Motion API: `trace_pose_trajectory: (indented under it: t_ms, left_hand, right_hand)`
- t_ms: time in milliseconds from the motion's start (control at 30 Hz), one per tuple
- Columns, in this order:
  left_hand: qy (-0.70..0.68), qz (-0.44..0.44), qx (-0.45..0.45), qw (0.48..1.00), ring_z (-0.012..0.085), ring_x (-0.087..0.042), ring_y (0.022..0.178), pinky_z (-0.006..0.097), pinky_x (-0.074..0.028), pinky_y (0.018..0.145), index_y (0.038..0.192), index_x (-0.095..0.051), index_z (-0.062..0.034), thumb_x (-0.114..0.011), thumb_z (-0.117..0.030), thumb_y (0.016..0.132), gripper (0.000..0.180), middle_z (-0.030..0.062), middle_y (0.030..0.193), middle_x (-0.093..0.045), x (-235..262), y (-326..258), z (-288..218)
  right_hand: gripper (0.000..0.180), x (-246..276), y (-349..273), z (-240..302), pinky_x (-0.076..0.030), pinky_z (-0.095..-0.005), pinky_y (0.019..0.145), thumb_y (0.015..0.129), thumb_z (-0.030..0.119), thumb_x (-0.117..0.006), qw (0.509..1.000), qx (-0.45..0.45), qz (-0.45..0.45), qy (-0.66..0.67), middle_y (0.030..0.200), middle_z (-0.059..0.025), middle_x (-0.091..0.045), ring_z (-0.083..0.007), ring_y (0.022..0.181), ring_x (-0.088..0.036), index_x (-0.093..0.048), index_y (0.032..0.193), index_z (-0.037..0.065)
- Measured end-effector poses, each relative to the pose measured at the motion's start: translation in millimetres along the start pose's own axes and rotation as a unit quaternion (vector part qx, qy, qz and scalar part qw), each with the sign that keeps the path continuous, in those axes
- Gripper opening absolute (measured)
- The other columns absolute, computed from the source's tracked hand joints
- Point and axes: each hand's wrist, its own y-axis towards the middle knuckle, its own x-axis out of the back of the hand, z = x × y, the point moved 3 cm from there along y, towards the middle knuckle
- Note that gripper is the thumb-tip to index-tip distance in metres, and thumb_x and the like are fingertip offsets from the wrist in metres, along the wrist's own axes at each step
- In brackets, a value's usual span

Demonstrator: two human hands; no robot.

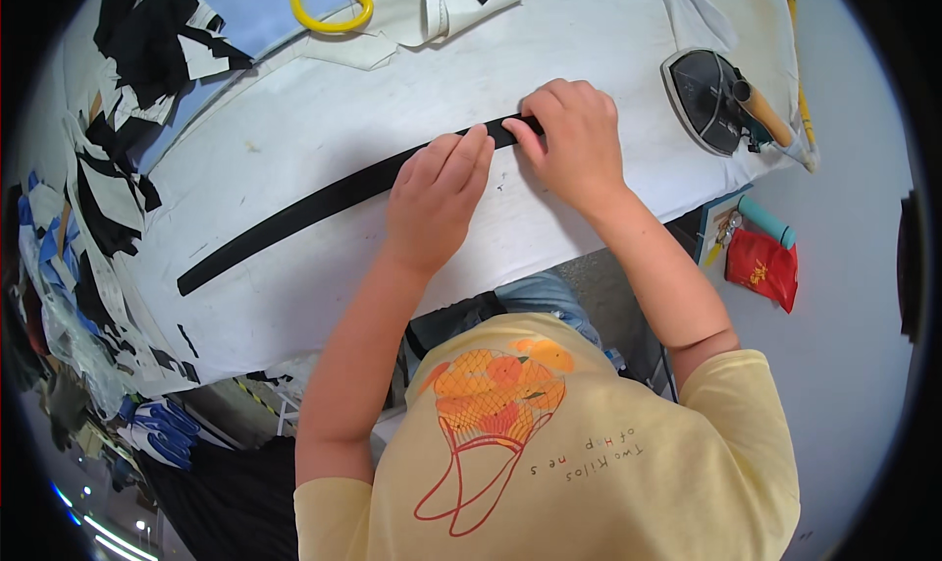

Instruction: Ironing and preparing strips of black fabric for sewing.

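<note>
A long, narrow black fabric strip (334, 193) lies slightly curved across the white-covered table (324, 306), running from lower left to upper right. My left hand (439, 193) rests on it with straight fingers laid over its right part, the fingertips near its upper edge. At the strip's right end, my right hand (574, 139) has its fingers curled over the end and its thumb against the strip, holding it. The fingers of the right hand partly hide that end. A small gap of black strip shows between the two hands.
An iron (706, 105) with a wooden handle stands at the right. Yellow-handled scissors (332, 26) lie at the back beside white fabric (476, 11). Black and white scraps (162, 55) are heaped at the far left. A red pouch (763, 269) hangs beyond the table's right front edge.
</note>
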Motion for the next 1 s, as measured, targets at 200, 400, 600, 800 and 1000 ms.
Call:
trace_pose_trajectory:
  t_ms: [200, 400, 600, 800, 1000]
  left_hand:
    - [0.040, 0.035, -0.010, 0.999, 0.0176, -0.054, 0.112, 0.030, -0.047, 0.087, 0.121, -0.063, -0.0095, -0.057, -0.011, 0.081, 0.040, 0.0000, 0.129, -0.058, -1.2, 1.8, -1.6]
    - [0.096, 0.045, -0.031, 0.994, 0.0166, -0.054, 0.106, 0.029, -0.047, 0.083, 0.123, -0.062, -0.0126, -0.057, -0.012, 0.082, 0.042, -0.0002, 0.128, -0.058, -4.2, 11.2, -6.0]
    - [0.089, 0.033, -0.039, 0.995, 0.0165, -0.057, 0.101, 0.029, -0.049, 0.079, 0.126, -0.063, -0.0150, -0.060, -0.009, 0.080, 0.046, 0.0004, 0.114, -0.058, -5.1, 12.0, -4.7]
    - [0.108, 0.064, -0.048, 0.991, 0.0155, -0.054, 0.097, 0.027, -0.046, 0.071, 0.134, -0.058, -0.0163, -0.060, -0.007, 0.078, 0.057, -0.0004, 0.107, -0.053, -4.2, 22.8, -7.7]
    - [0.116, 0.088, -0.055, 0.988, 0.0150, -0.048, 0.085, 0.024, -0.040, 0.063, 0.139, -0.054, -0.0189, -0.060, -0.007, 0.078, 0.063, -0.0002, 0.096, -0.046, -10.7, 32.9, -9.7]
  right_hand:
    - [0.016, 17.3, -13.2, -43.1, -0.035, -0.0431, 0.093, 0.081, 0.024, -0.072, 0.996, -0.073, -0.035, -0.030, 0.092, -0.0045, -0.060, -0.0286, 0.098, -0.053, -0.066, 0.083, 0.010]
    - [0.015, 16.6, -18.0, -59.7, -0.035, -0.0432, 0.091, 0.080, 0.023, -0.074, 0.993, -0.107, -0.038, 0.004, 0.092, -0.0033, -0.061, -0.0288, 0.098, -0.052, -0.066, 0.083, 0.010]
    - [0.014, 15.0, -18.4, -60.0, -0.035, -0.0424, 0.090, 0.079, 0.021, -0.075, 0.992, -0.116, -0.040, 0.018, 0.092, -0.0029, -0.061, -0.0287, 0.098, -0.051, -0.066, 0.083, 0.010]
    - [0.013, 16.5, -18.4, -61.7, -0.035, -0.0420, 0.091, 0.079, 0.020, -0.075, 0.992, -0.122, -0.034, 0.023, 0.092, -0.0025, -0.061, -0.0284, 0.099, -0.051, -0.066, 0.082, 0.011]
    - [0.015, 17.5, -19.1, -61.7, -0.035, -0.0416, 0.090, 0.078, 0.021, -0.076, 0.991, -0.123, -0.041, 0.021, 0.092, -0.0023, -0.060, -0.0281, 0.099, -0.051, -0.066, 0.082, 0.011]
